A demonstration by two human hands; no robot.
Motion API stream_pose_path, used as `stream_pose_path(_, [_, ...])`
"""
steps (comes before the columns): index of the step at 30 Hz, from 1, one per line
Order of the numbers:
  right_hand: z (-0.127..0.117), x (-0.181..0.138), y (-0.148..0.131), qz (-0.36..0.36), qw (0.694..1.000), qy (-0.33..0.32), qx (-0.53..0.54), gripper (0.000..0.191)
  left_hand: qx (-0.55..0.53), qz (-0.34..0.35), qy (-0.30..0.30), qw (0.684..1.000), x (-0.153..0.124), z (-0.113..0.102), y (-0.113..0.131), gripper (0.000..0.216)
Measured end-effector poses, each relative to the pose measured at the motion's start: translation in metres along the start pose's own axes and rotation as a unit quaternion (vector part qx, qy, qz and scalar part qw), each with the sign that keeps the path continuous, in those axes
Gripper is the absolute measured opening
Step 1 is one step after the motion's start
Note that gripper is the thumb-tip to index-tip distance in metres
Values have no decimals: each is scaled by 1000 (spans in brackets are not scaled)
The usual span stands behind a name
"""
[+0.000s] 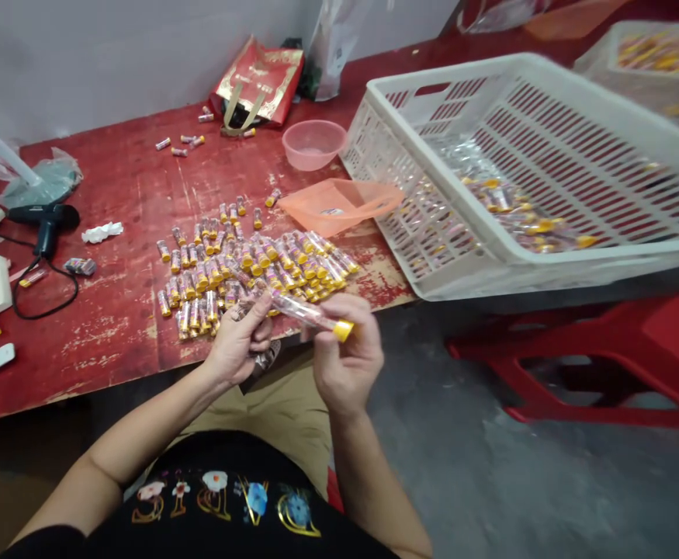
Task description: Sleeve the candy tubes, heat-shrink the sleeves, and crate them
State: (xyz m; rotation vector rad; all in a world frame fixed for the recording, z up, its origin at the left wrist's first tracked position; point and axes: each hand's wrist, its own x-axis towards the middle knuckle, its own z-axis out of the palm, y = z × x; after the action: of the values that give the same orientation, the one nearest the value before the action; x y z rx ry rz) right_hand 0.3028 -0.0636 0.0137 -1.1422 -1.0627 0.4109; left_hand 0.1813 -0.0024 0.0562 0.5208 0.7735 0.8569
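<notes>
- While both hands are meeting just past the near edge of the red counter (112, 326), the right hand (344, 361) is grasping a clear tube (310, 314) with a yellow cap, which is lying tilted across its fingers, cap end pointing right and down.
- The left hand (240, 341) is closing around the other end of that tube, fingers curled; whether it is also gripping something small underneath is too blurred to tell.
- The tube is hovering above the person's lap, just in front of a heap of similar yellow-capped tubes (246, 268) that is lying on the counter.
- An orange plastic bag (339, 203) is lying just behind the heap, and a pink bowl (314, 144) is sitting behind the bag.
- A white slatted crate (537, 116) is resting tilted to the right, one corner on the counter, with more wrapped tubes lying inside.
- A black hair dryer (45, 221) is lying on the left, its cord looping toward the counter's edge.
- A red gift bag (258, 81) is leaning near the wall at the back.
</notes>
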Motion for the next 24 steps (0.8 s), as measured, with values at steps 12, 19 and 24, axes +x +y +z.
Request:
stream_pose_path(12, [-10, -9, -3, -65, 993, -93, -33, 48, 112, -6, 1, 994, 7, 4, -3, 64])
stream_pose_path(19, [-9, -3, 3, -76, 995, -23, -53, 49, 127, 0, -4, 992, 9, 12, -15, 66])
stream_pose_path(24, [-13, 1, 2, -60, 993, 72, -77, 31, 111, -8, -6, 994, 6, 18, -23, 63])
